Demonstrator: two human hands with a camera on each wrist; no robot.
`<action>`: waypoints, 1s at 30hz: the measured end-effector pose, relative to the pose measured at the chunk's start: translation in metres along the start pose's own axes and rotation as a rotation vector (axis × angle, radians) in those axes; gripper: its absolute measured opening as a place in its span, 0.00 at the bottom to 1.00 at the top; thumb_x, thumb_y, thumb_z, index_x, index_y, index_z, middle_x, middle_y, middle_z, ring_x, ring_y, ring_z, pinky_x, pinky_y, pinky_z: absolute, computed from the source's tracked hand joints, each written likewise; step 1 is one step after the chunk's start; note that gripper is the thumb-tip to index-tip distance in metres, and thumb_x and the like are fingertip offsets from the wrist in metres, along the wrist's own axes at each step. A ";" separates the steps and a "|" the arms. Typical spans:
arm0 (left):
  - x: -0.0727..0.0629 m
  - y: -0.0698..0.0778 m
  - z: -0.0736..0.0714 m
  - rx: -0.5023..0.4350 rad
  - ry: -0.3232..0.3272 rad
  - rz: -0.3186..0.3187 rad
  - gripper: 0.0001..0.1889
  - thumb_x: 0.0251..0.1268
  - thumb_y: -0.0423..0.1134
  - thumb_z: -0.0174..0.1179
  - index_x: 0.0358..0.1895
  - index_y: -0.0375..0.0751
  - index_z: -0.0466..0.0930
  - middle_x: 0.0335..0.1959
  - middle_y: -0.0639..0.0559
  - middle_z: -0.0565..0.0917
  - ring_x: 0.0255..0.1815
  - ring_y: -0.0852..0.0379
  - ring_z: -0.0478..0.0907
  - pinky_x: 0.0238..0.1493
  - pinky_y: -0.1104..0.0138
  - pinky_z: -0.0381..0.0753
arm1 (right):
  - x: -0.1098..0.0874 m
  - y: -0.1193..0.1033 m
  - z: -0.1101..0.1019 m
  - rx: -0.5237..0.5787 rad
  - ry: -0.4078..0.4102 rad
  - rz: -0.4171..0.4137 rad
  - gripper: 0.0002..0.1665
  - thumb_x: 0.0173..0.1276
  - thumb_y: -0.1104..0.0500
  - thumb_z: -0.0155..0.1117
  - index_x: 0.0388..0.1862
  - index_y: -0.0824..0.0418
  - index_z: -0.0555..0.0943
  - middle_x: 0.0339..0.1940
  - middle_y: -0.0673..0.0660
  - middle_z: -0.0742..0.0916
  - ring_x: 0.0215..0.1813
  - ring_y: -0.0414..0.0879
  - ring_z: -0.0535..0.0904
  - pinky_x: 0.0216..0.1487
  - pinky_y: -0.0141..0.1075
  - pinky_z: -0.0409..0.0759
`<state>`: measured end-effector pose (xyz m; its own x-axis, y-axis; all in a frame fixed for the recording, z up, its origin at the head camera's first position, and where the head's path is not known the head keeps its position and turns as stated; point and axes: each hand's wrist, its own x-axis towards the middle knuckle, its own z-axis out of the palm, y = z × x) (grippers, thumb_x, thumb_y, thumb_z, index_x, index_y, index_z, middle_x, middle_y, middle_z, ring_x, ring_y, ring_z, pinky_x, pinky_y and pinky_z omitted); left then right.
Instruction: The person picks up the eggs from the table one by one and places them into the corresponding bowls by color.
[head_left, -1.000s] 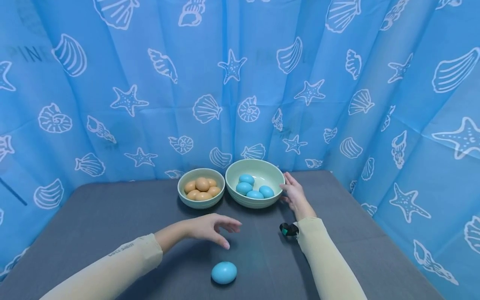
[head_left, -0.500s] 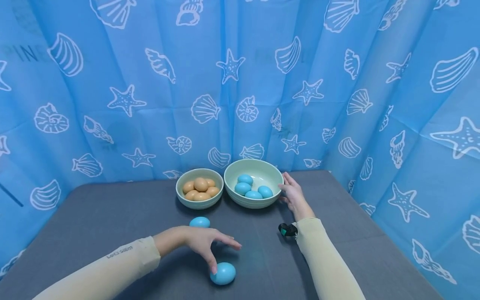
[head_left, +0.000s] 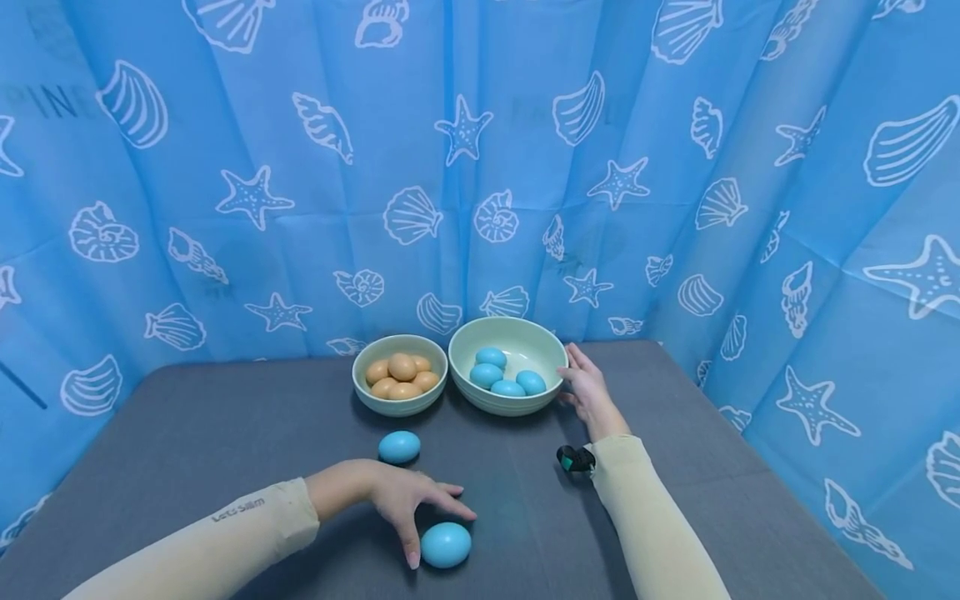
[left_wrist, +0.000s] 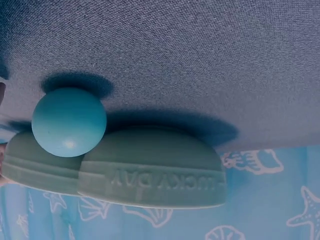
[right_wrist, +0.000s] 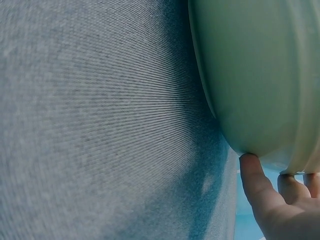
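In the head view my left hand (head_left: 401, 492) hovers over a blue egg (head_left: 446, 546) near the front of the table. Its thumb is left of the egg and its spread fingers reach above it, without gripping. Behind this hand lies a second blue egg (head_left: 399, 447), large in the left wrist view too. My right hand (head_left: 590, 392) holds the right side of the larger green bowl (head_left: 513, 408), a finger at the rim. In the right wrist view its fingertips (right_wrist: 248, 162) meet the bowl's outer wall. Several blue eggs (head_left: 508, 388) lie in that bowl.
A smaller green bowl (head_left: 401, 408) with several brown eggs (head_left: 402, 367) stands just left of the larger one. Both are near the back edge of the grey table (head_left: 247, 417). A blue seashell curtain (head_left: 465, 208) hangs behind and at the sides.
My left hand has moved down toward the front egg, its thumb now left of the egg. The second egg has come into view behind it. My right hand stays at the bowl.
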<state>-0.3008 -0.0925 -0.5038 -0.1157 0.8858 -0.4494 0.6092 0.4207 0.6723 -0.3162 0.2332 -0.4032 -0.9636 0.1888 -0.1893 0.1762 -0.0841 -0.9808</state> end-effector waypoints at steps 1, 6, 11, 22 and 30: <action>0.000 0.000 0.000 0.009 0.001 -0.010 0.45 0.44 0.62 0.73 0.67 0.88 0.57 0.77 0.67 0.47 0.77 0.49 0.45 0.69 0.46 0.56 | 0.000 0.000 0.000 0.002 0.000 -0.001 0.38 0.77 0.67 0.44 0.80 0.51 0.45 0.80 0.49 0.52 0.79 0.49 0.46 0.69 0.58 0.59; 0.002 0.003 0.002 0.044 0.002 -0.030 0.44 0.44 0.61 0.73 0.66 0.90 0.58 0.76 0.70 0.47 0.76 0.38 0.43 0.67 0.39 0.53 | 0.000 -0.001 0.001 0.008 -0.002 -0.002 0.38 0.77 0.67 0.45 0.80 0.51 0.45 0.79 0.50 0.52 0.79 0.48 0.46 0.69 0.58 0.59; 0.003 0.006 0.005 0.044 0.006 -0.024 0.43 0.45 0.59 0.74 0.65 0.90 0.60 0.76 0.71 0.47 0.76 0.34 0.41 0.66 0.37 0.53 | 0.001 0.000 0.002 0.008 0.003 0.003 0.39 0.77 0.67 0.45 0.80 0.51 0.46 0.79 0.49 0.52 0.78 0.48 0.47 0.69 0.58 0.59; 0.001 0.004 0.006 0.051 0.064 0.069 0.40 0.46 0.61 0.72 0.66 0.85 0.64 0.76 0.67 0.51 0.75 0.42 0.47 0.67 0.44 0.58 | 0.002 0.001 0.000 0.009 0.014 0.003 0.39 0.76 0.68 0.46 0.80 0.51 0.46 0.79 0.49 0.53 0.78 0.48 0.47 0.69 0.58 0.59; 0.001 0.003 0.004 -0.052 0.157 0.195 0.40 0.48 0.58 0.73 0.68 0.76 0.66 0.74 0.63 0.59 0.74 0.61 0.55 0.69 0.59 0.62 | 0.003 0.002 -0.001 0.009 0.007 -0.001 0.39 0.77 0.68 0.45 0.80 0.51 0.46 0.79 0.50 0.52 0.78 0.49 0.47 0.69 0.59 0.59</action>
<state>-0.2961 -0.0915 -0.5050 -0.1230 0.9691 -0.2137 0.5912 0.2445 0.7686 -0.3186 0.2346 -0.4054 -0.9623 0.1955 -0.1888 0.1736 -0.0925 -0.9805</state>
